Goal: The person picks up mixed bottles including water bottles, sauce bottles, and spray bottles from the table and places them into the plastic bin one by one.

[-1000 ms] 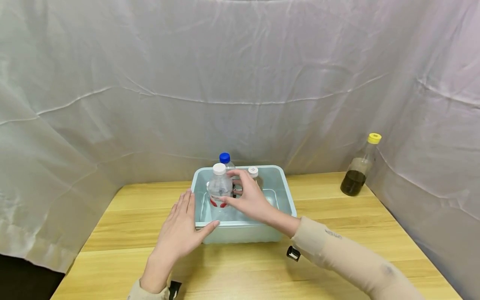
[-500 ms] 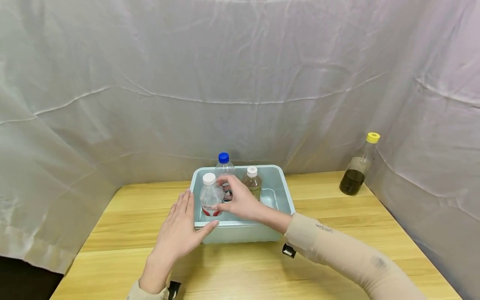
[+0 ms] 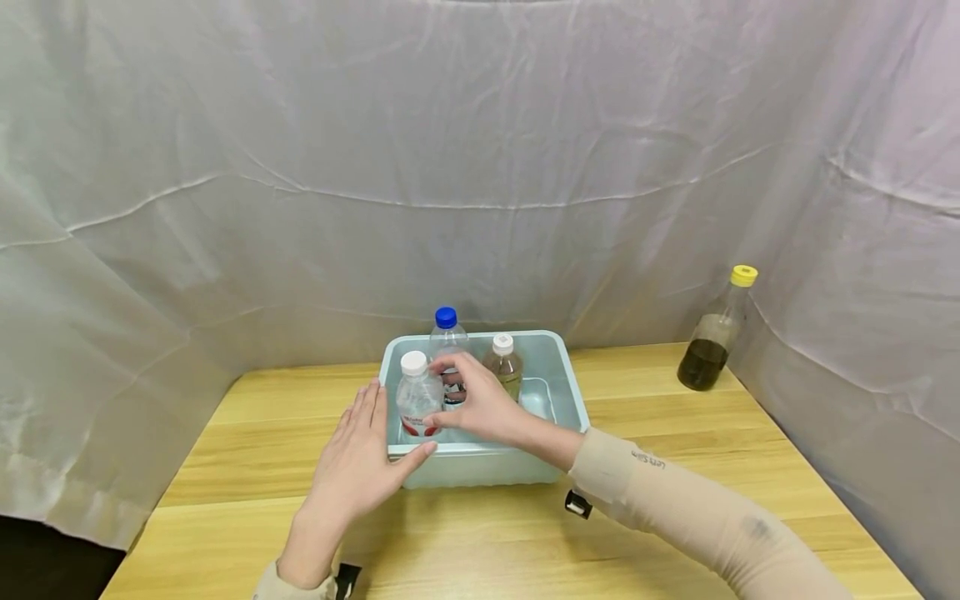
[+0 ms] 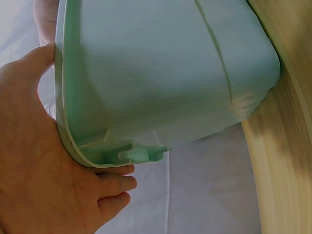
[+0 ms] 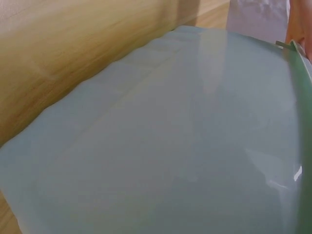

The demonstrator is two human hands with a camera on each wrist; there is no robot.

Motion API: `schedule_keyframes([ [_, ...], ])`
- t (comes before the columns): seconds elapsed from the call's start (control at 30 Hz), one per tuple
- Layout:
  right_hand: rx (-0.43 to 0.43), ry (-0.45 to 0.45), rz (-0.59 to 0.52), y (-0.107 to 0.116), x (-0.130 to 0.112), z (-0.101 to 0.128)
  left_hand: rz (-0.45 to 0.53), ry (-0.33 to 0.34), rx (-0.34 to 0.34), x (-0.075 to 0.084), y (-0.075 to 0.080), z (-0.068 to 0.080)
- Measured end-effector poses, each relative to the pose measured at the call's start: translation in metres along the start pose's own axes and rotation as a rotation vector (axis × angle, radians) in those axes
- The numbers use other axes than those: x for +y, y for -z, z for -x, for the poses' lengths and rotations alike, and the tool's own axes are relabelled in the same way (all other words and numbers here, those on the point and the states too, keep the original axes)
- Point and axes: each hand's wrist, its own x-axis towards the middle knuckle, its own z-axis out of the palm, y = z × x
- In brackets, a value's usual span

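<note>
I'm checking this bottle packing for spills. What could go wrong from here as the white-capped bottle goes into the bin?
The right hand grips the white-capped bottle close beside the blue-capped bottle and the brown-liquid bottle; pulling the fingers out could knock one over. The left hand only presses flat against the light-blue bin, so the bin might slide.

Left hand (image 3: 358, 462): flat, fingers straight and together, pointing away from the body, thumb splayed toward the right, wrist low near the body. Right hand (image 3: 480, 406): forearm in a beige sleeve (image 3: 675, 508) reaches in diagonally from the right, fingers curled with thumb and forefinger pinched toward the left. Hands close together, not touching.
</note>
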Motion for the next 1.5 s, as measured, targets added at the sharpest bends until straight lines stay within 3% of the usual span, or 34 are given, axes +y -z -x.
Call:
schedule_keyframes([
  [0.63, 0.118, 0.101, -0.027, 0.009, -0.004, 0.007, 0.002, -0.002, 0.009, 0.001, -0.002, -0.001],
  [1.1, 0.267, 0.181, -0.126, 0.021, -0.012, 0.026, 0.012, 0.008, 0.007, -0.001, -0.001, 0.000],
  [1.5, 0.429, 0.260, -0.115, 0.038, -0.003, 0.049, 0.009, 0.016, 0.000, -0.002, -0.001, 0.001],
])
